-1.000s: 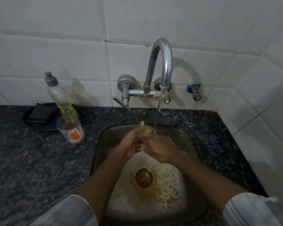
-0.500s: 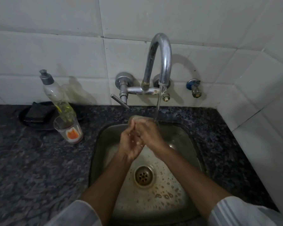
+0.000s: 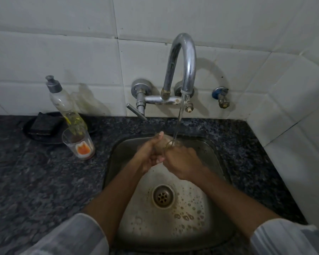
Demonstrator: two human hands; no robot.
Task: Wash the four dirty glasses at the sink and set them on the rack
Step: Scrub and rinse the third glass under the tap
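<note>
Over the steel sink both my hands hold a clear glass under the running tap. My left hand grips the glass from the left, thumb up. My right hand curls round it from the right, and the water stream falls at its rim. Most of the glass is hidden by my fingers. A second glass with an orange picture and brown dregs stands on the dark counter left of the sink.
A dish soap bottle leans behind the counter glass. A black scrub pad lies on a dark dish by the wall. A small blue-handled valve sticks out right of the tap. White tiled walls close the back and right.
My hands with the glass shifted slightly under the stream, turning the glass. The brown water in the sink has thinned. My head has moved a little.
</note>
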